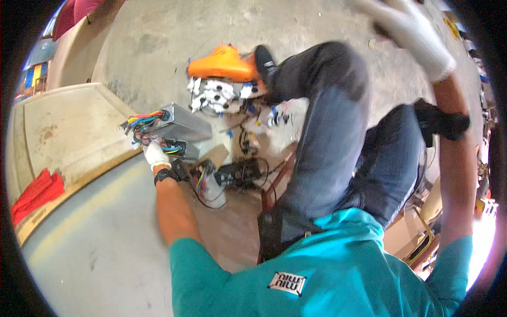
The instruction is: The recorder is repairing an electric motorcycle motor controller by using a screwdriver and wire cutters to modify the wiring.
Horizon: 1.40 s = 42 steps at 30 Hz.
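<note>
My left hand (156, 155), in a white knit glove, is at the wired end of two finned silver metal boxes. Its fingers are closed around part of the coloured wires (145, 138), though the fingertips are partly hidden among them. The upper metal box (184, 124) lies at the edge of a pale board, and the lower metal box (187, 152) sits just under it, beside my wrist. Raised at the upper right, my right hand (414, 34) also wears a white glove. It is smeared by motion, far from the boxes, and its fingers cannot be made out.
Left of the boxes is a pale wooden board (74, 121) with a red cloth (39, 194) on it. Ahead on the floor lie an orange plastic piece (222, 64) and several white parts (214, 95). A black device with cables (240, 173) is near my knee.
</note>
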### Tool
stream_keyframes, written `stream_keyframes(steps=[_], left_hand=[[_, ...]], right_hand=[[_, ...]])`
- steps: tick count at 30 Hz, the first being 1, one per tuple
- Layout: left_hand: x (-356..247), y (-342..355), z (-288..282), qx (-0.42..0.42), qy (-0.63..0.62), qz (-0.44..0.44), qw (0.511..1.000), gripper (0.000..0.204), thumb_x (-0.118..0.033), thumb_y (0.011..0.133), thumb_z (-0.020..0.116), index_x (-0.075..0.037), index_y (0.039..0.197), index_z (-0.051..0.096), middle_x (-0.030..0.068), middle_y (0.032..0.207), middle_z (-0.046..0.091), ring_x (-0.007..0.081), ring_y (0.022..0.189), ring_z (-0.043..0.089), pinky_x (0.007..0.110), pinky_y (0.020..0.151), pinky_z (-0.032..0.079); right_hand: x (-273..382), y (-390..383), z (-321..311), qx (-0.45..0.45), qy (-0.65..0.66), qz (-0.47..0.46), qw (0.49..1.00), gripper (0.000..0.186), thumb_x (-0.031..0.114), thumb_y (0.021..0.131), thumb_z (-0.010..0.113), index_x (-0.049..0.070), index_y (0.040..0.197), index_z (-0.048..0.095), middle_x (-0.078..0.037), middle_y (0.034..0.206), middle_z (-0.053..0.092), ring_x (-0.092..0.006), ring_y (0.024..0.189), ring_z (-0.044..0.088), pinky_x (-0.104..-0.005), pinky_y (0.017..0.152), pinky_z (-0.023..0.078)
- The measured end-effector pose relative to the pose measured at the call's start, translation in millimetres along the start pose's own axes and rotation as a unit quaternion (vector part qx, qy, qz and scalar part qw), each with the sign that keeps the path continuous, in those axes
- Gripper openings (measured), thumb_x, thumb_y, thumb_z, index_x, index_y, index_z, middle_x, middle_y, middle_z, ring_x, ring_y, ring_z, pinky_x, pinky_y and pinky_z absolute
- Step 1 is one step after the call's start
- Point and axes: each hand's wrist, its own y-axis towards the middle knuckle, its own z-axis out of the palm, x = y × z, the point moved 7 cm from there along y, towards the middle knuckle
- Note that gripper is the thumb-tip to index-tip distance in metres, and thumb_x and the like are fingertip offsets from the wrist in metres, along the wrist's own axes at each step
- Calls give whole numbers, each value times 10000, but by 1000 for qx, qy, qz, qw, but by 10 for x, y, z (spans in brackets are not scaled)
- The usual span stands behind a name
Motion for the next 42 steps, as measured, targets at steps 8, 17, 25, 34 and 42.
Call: stream_keyframes(steps=[8, 17, 25, 34, 42], left_hand=[[219, 409, 2666, 146, 111, 110, 977, 252, -119, 871, 630, -48, 1110, 666, 120, 920, 709, 241, 760, 676, 401, 691, 523], [86, 257, 2964, 197, 45, -52, 978, 360, -145, 907, 699, -1, 1231, 641, 25, 947, 662, 143, 740, 580, 306, 655, 478], [-110, 223, 2309, 150, -74, -73, 983, 341, -107, 945, 672, -69, 1279, 613, 12, 888, 629, 122, 726, 586, 296, 637, 502], [99, 100, 710, 5, -311, -144, 939, 73, -130, 1058, 585, -91, 999, 605, 10, 812, 610, 130, 624, 529, 308, 628, 538], [-95, -266, 249, -9, -166, -152, 974, 63, -124, 1058, 576, -76, 1079, 609, 18, 814, 613, 177, 700, 613, 363, 750, 575]], right_hand=[[530, 969, 484, 64, -69, -141, 986, 464, 322, 974, 662, 50, 1345, 604, -37, 897, 627, -100, 705, 619, -271, 620, 536], [-156, 1794, 562, 92, -122, -55, 987, 462, 371, 1001, 615, 13, 1293, 603, -92, 934, 678, -133, 793, 679, -289, 694, 588], [-742, 1840, 854, 152, -62, 30, 986, 429, 365, 956, 638, 9, 1196, 619, -40, 846, 634, -96, 688, 610, -285, 602, 540], [-858, 1793, 1312, 213, 16, 62, 975, 415, 348, 913, 650, 3, 1142, 625, -36, 870, 647, -97, 681, 603, -269, 594, 534], [-834, 1829, 1499, 226, 31, 42, 973, 358, 355, 924, 654, 21, 1051, 630, -34, 858, 644, -101, 648, 591, -262, 578, 521]])
